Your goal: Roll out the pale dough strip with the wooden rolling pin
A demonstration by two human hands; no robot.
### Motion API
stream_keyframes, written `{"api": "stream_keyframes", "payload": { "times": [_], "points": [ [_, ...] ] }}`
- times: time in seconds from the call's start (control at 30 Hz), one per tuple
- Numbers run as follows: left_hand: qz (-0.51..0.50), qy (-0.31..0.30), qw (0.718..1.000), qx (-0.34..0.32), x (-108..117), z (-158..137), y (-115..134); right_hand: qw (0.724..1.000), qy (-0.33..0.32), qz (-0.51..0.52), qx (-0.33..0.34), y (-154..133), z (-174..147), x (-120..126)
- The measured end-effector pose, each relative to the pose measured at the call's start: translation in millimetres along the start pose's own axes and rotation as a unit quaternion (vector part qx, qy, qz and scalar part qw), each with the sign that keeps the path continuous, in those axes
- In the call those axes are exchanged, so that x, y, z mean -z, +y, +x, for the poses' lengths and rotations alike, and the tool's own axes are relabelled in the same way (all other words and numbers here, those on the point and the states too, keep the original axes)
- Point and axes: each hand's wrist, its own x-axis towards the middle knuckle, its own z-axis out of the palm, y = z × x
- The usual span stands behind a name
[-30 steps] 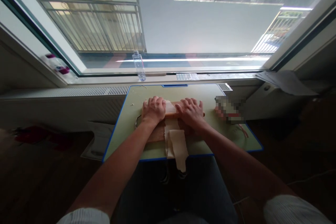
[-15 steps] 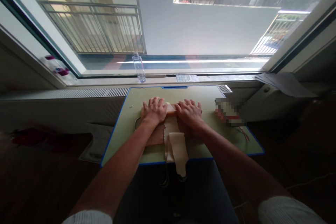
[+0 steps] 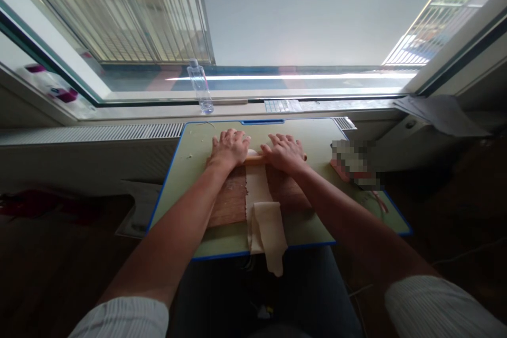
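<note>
A wooden rolling pin (image 3: 254,160) lies crosswise over a long strip of pale dough (image 3: 257,182). My left hand (image 3: 229,148) rests flat on the pin's left part, palm down, fingers stretched forward. On its right part lies my right hand (image 3: 283,152), also open, the pin's end showing just past it. Under the dough is a brown wooden board (image 3: 227,203). The strip's near end is folded over and hangs past the table edge. Much of the pin is hidden under my palms.
The small green table (image 3: 182,169) has a blue rim. A blurred-out object (image 3: 354,163) sits at its right side. On the windowsill stand a clear bottle (image 3: 201,87) and a bottle with purple parts (image 3: 53,84). Papers (image 3: 439,113) lie at the right.
The view has shifted, so the table and sill sit higher in the picture. My hands have slid slightly forward over the rolling pin, with fingers still extended.
</note>
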Motion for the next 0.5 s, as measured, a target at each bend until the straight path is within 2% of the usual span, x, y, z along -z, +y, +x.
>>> {"api": "stream_keyframes", "payload": {
  "times": [0.2,0.4,0.5],
  "points": [
    [0.006,0.005,1.000,0.003,3.8,-46.9,9.6,0.997,0.062,-0.034,0.020,-1.1,-49.4,-3.5],
    [0.019,0.059,0.998,-0.031,-4.3,-91.2,9.5,0.998,0.054,-0.013,0.026,-0.7,-95.7,1.1],
    [0.014,0.067,0.997,-0.045,-5.7,-108.3,8.3,0.999,0.040,-0.008,0.028,0.1,-112.1,4.5]
  ]
}}
